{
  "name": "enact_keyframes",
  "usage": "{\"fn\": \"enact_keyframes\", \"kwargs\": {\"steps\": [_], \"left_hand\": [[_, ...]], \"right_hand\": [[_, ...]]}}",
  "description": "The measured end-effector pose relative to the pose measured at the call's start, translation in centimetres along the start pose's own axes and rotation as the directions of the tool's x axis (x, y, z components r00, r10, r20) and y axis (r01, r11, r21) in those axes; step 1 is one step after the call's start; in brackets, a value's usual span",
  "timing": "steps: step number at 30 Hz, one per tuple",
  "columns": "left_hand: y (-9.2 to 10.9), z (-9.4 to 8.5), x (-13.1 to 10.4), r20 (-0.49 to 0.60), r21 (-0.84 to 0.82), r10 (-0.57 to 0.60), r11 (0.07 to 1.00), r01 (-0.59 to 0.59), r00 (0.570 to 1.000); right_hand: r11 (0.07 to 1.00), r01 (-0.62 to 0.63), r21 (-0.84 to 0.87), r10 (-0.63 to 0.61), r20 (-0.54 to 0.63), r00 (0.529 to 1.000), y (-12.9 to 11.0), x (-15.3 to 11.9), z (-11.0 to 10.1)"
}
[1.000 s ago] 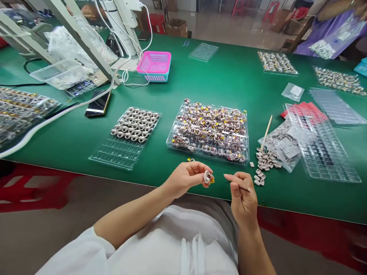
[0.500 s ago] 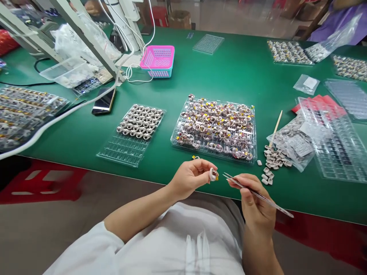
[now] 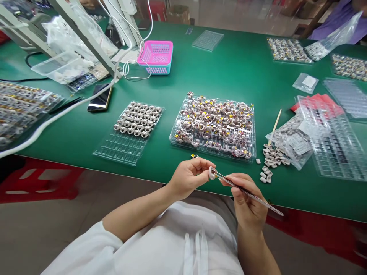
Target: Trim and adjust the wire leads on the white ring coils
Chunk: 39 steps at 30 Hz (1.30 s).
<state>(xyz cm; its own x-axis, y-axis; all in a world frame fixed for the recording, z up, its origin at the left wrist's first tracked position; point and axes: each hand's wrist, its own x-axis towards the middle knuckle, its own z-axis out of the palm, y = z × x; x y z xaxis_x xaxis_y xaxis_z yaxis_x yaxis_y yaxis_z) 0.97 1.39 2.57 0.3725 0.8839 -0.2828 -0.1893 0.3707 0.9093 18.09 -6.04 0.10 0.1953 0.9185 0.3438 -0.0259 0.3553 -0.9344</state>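
Note:
Between thumb and fingers, my left hand [image 3: 187, 177] pinches a small beige earbud shell [image 3: 211, 173] with a bit of yellow on it. Metal tweezers [image 3: 246, 192] are gripped in my right hand [image 3: 249, 198], their tips at the shell's inner side; whether they pinch anything there is too small to tell. A clear tray [image 3: 213, 126] beyond my hands is full of similar shells with wires and yellow tabs. To its left, a smaller clear tray [image 3: 123, 147] bears rows of beige shells. Loose shell pieces [image 3: 272, 156] lie in a heap to the right.
A wooden stick [image 3: 276, 124] and a plastic bag of shells [image 3: 294, 139] lie beside clear trays [image 3: 338, 145] on the right. A pink and blue basket [image 3: 156, 68], a phone [image 3: 99, 98] and white cables [image 3: 54, 119] occupy the left. Someone in purple [image 3: 334, 23] is at the far right.
The tweezers in my right hand have moved left, and their tips now meet the shell. My left hand keeps its pinch on the shell. The view has shifted slightly.

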Motion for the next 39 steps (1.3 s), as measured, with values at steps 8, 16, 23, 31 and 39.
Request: {"fn": "enact_keyframes", "kwargs": {"steps": [8, 16, 23, 31, 39], "left_hand": [[0.05, 0.01, 0.01, 0.006, 0.021, 0.024, 0.999, -0.024, 1.0], [0.03, 0.01, 0.06, -0.007, 0.048, 0.005, 0.999, -0.004, 1.0], [-0.31, -0.14, -0.16, -0.011, 0.172, 0.052, 0.984, -0.05, 0.999], [-0.17, 0.17, -0.21, 0.009, 0.278, 0.113, 0.954, -0.111, 0.994], [-0.53, 0.25, -0.21, 0.02, 0.173, 0.1, 0.98, -0.101, 0.995]], "right_hand": [[1.0, -0.007, 0.026, 0.007, -0.014, 1.0, 0.31, -0.06, 0.18], [1.0, -0.025, 0.01, 0.025, -0.014, 1.0, 0.42, 0.11, 0.38], [1.0, -0.027, 0.014, 0.027, 0.027, 0.999, 0.47, 0.02, -0.09], [0.999, 0.042, -0.005, -0.042, -0.056, 0.998, 0.3, 0.22, 0.3], [0.991, -0.111, -0.08, 0.105, -0.08, 0.991, 0.28, 0.54, 0.2]]}}
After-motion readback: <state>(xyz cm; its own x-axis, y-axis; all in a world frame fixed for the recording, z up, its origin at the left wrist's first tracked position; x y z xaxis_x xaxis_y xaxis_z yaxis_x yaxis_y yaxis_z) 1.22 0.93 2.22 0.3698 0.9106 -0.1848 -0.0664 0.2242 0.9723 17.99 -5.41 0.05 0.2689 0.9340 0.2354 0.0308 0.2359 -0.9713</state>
